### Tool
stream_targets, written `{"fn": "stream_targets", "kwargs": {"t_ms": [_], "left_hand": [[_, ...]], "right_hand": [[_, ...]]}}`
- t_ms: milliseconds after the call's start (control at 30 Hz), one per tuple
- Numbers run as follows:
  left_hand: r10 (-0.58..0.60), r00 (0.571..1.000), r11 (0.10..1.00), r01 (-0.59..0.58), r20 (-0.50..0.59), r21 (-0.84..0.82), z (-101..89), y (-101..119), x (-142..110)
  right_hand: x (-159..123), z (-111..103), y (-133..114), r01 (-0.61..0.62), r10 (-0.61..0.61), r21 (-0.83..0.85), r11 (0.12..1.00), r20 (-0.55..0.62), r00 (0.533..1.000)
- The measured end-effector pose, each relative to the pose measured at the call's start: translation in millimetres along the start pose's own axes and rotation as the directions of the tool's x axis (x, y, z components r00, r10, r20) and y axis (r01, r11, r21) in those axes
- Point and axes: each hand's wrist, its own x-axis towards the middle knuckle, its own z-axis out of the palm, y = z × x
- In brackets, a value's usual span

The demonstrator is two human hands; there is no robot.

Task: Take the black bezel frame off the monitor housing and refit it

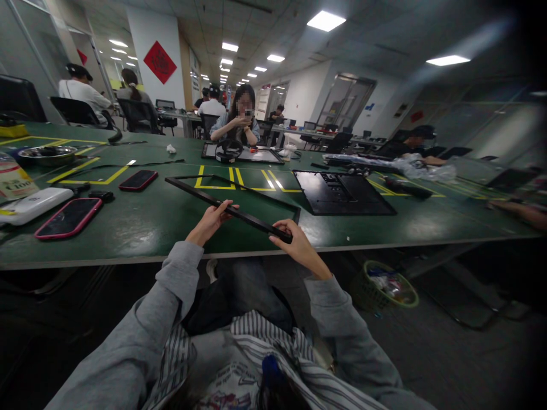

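A thin black rectangular frame [252,221] is held at a slant above the green table, its near bar raised toward me and its far side reaching away over the tabletop. My left hand [213,221] pinches the near bar around its middle, fingers closed on it. Around the bar's right end, close to the corner, my right hand [294,242] is closed as well. To the right of the frame lies a flat black panel [367,196] with raised parts on its upper face; neither hand touches it.
On the left lie a red-edged phone [68,218], a second phone [138,180], a white device [40,206] and a metal bowl [47,155]. Yellow tape marks the green table [141,239]. Across sits a person [220,130]. Below right stands a green basket [371,293].
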Motion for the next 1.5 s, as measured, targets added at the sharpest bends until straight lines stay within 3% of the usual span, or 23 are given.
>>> {"fn": "stream_targets", "kwargs": {"t_ms": [433, 567, 733, 900, 1033, 1167, 1500], "left_hand": [[-0.018, 0.999, 0.998, 0.016, -0.039, -0.056, 5.2, 4, -3], [0.047, 0.998, 0.992, -0.041, 0.046, -0.118, 12.2, 14, -1], [0.122, 0.982, 0.985, -0.102, 0.146, -0.142, 48.1, 44, 14], [0.194, 0.981, 0.978, -0.191, 0.03, -0.082, 102.6, 83, 23], [0.234, 0.971, 0.972, -0.233, 0.042, -0.031, 131.1, 104, 25], [0.246, 0.966, 0.969, -0.247, 0.077, 0.014, 140.4, 112, 26], [0.232, 0.97, 0.972, -0.235, 0.07, 0.023, 136.5, 106, 28]], "right_hand": [[2, 0, -4, 0.033, -0.034, -0.019, 0.999, -0.04, 0.999], [10, -14, -15, 0.081, -0.084, -0.032, 0.996, -0.113, 0.99], [29, -53, -28, 0.082, -0.082, -0.011, 0.997, -0.277, 0.957], [51, -91, -35, 0.089, -0.057, 0.091, 0.992, -0.305, 0.951], [57, -105, -34, 0.094, -0.027, 0.215, 0.972, -0.294, 0.955], [53, -108, -29, 0.091, -0.014, 0.24, 0.967, -0.303, 0.953], [52, -106, -28, 0.079, -0.039, 0.097, 0.992, -0.357, 0.933]]}}
